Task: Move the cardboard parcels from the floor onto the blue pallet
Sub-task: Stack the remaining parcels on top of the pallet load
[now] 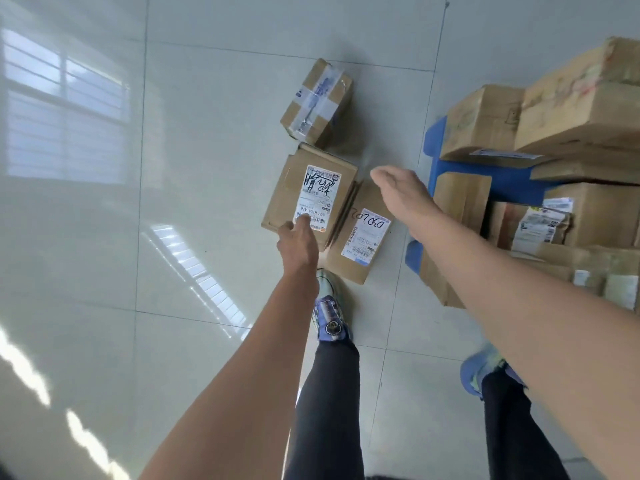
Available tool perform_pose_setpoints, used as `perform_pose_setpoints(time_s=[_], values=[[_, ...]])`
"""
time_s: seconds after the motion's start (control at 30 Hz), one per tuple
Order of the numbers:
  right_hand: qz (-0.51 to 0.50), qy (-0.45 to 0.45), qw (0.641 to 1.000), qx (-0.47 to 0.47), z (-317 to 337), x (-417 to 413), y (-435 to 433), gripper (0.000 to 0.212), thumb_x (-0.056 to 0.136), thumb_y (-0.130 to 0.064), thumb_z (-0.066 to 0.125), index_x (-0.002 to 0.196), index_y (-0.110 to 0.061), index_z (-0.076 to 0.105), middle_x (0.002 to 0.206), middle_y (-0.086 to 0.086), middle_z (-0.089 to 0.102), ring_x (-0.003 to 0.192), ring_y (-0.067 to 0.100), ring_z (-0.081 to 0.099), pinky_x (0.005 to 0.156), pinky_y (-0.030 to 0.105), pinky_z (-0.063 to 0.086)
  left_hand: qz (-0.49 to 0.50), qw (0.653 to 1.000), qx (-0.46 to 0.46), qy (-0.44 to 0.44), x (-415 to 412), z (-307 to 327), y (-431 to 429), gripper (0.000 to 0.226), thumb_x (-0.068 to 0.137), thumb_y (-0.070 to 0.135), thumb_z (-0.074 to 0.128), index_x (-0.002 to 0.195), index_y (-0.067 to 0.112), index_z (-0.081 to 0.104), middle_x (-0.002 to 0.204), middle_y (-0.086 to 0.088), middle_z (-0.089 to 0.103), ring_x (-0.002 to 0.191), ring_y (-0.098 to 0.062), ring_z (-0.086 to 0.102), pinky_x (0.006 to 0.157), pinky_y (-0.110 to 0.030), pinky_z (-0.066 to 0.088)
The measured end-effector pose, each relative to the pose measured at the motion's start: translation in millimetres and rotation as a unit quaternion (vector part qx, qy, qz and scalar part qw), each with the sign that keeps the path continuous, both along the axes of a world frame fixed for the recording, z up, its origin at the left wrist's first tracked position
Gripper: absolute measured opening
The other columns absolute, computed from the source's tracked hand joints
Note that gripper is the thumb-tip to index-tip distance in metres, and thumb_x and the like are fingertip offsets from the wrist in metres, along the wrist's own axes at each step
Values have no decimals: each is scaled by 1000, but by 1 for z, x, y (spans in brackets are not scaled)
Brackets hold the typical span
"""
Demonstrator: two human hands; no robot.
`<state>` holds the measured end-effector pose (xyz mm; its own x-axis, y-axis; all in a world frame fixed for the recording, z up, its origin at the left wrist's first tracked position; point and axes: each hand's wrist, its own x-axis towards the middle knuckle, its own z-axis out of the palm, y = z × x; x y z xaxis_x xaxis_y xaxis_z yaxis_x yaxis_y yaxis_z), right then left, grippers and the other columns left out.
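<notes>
Reaching down, left hand (298, 237) touches the near edge of the labelled parcel (310, 194) on the floor (207, 168), with one finger straight on the label and the other fingers hidden behind the hand; no grip visible. Right hand (401, 192) hovers, blurred, near the blue pallet (436, 140), fingers straight and close together, holding nothing. Likely risks: a one-handed lift from the near edge could tip or drop the box. The flat parcel (360, 244) touches its side and may get dragged. Taped parcel (317, 102) sits just behind. The pallet looks crowded with stacked boxes, so a careless placement could slide off. Shoe (330, 317) sits close to the flat parcel, so tripping is possible.
</notes>
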<state>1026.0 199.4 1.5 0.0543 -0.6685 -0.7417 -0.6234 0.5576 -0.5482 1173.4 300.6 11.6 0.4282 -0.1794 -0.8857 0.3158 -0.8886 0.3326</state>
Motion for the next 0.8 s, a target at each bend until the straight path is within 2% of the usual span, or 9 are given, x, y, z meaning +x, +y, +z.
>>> perform_pose_setpoints(time_s=[0.1, 0.23, 0.33, 0.4, 0.5, 0.57, 0.6, 0.67, 0.8], values=[[72, 3, 997, 1, -22, 27, -14, 43, 106, -27, 41, 123, 8, 59, 128, 30, 62, 122, 44, 56, 103, 46, 47, 36, 998, 45, -3, 16, -29, 1, 63, 99, 47, 44, 156, 23, 33, 154, -11, 40, 134, -37, 44, 115, -53, 38], [108, 10, 994, 6, -50, 53, -28, 46, 109, -31, 37, 127, 6, 58, 133, 24, 60, 125, 40, 54, 107, 44, 44, 73, 996, 57, 8, 30, -57, -1, 66, 98, 49, 43, 157, 26, 27, 150, -9, 42, 130, -40, 45, 110, -52, 39], [95, 19, 995, 9, -66, 62, -33, 41, 110, -31, 35, 108, 4, 57, 129, 19, 57, 123, 38, 53, 95, 40, 42, 93, 995, 39, 1, 37, -71, -4, 68, 95, 50, 45, 157, 34, 21, 138, -4, 42, 119, -39, 48, 92, -46, 40], [75, 23, 997, 24, -73, 66, -33, 34, 109, -30, 36, 97, -4, 55, 118, 22, 57, 112, 35, 55, 83, 37, 37, 84, 996, 16, -23, 45, -78, -8, 72, 93, 50, 45, 159, 40, 18, 147, -4, 40, 118, -33, 46, 95, -48, 43], [-1, -6, 999, 47, -76, 70, -28, 25, 107, -31, 40, 96, -19, 58, 113, 16, 52, 103, 27, 49, 88, 32, 37, 22, 999, -7, -38, 60, -86, -13, 50, 85, 48, 40, 133, 41, 52, 158, 3, 34, 136, -26, 39, 105, -60, 43], [-54, -32, 995, 71, -73, 73, -22, 34, 106, -37, 41, 135, -28, 56, 142, 12, 50, 127, 30, 48, 110, 37, 37, -9, 1000, -4, -19, 70, -90, -16, 32, 83, 49, 40, 106, 41, 61, 143, 0, 47, 133, -26, 44, 99, -57, 46], [-80, -37, 993, 83, -73, 73, -18, 52, 106, -40, 41, 156, -27, 37, 158, 12, 40, 141, 33, 41, 118, 45, 34, -21, 1000, 2, -8, 73, -91, -19, 27, 85, 52, 42, 102, 42, 60, 134, 0, 52, 127, -26, 48, 94, -53, 48], [-155, -55, 979, 118, -71, 76, -11, 72, 105, -44, 45, 165, -28, 8, 170, 10, 22, 151, 37, 29, 119, 60, 31, -39, 999, 6, 16, 78, -92, -24, 35, 86, 58, 46, 108, 36, 62, 125, 1, 59, 119, -24, 55, 87, -46, 48], [-208, -75, 967, 123, -55, 74, 6, 83, 101, -44, 54, 165, -31, 2, 173, 2, 14, 150, 35, 33, 116, 60, 36, -86, 996, -19, -10, 74, -75, -31, 25, 87, 58, 47, 88, 37, 60, 124, -5, 57, 103, -24, 58, 87, -43, 52]])
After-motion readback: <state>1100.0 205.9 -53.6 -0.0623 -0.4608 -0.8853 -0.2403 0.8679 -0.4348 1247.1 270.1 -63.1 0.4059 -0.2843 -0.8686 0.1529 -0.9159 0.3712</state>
